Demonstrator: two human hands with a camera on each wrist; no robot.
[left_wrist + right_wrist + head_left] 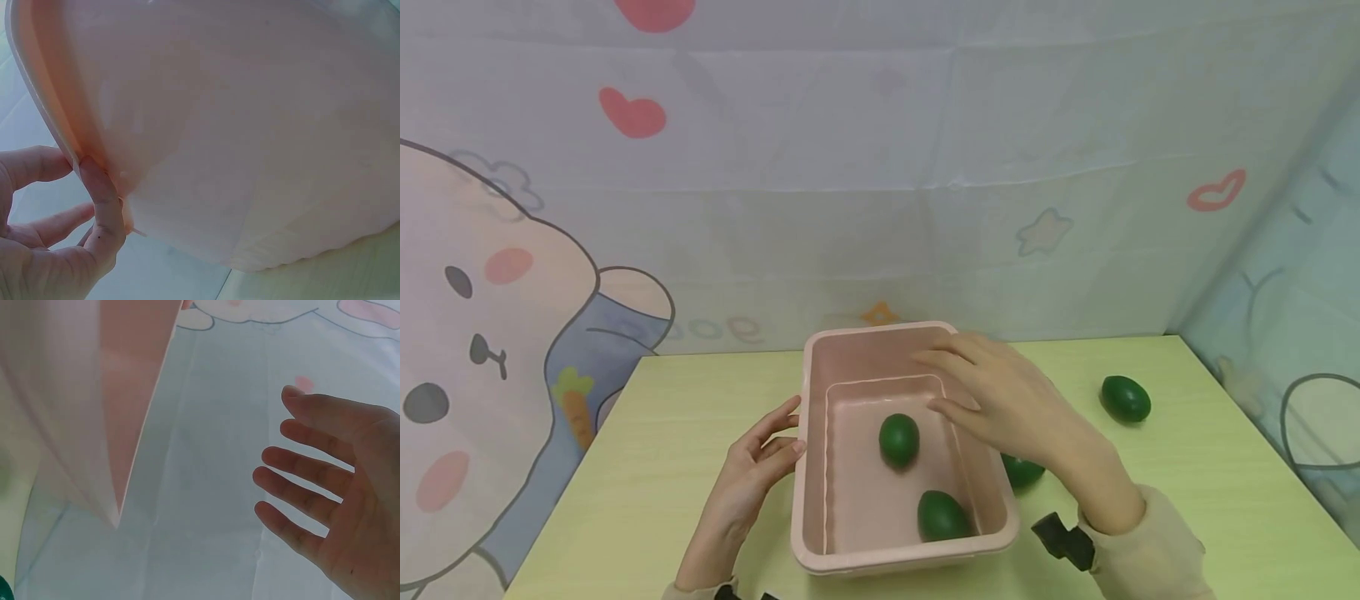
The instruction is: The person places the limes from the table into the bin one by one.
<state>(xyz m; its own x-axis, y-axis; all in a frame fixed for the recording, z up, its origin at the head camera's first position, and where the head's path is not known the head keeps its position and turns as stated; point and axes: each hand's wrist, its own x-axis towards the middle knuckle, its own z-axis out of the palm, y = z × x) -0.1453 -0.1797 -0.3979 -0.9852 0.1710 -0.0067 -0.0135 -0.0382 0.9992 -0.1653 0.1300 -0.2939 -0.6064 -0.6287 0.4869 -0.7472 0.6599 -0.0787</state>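
Left fingers (pixel 37 166) pinch pink bin (pixel 857 500) | long axis — near to far

Smooth plastic bin (pixel 861 508), glossy ovoids (pixel 899 440), cloth backdrop (pixel 850 133)

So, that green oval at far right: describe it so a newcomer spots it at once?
Find the pink bin on the table. From there go right, past the right hand, to the dark green oval near the table's back right corner. Of the four, it alone lies well away from the bin.

A pink bin (pixel 859 504) holds two green ovals (pixel 899 440) (pixel 943 517).
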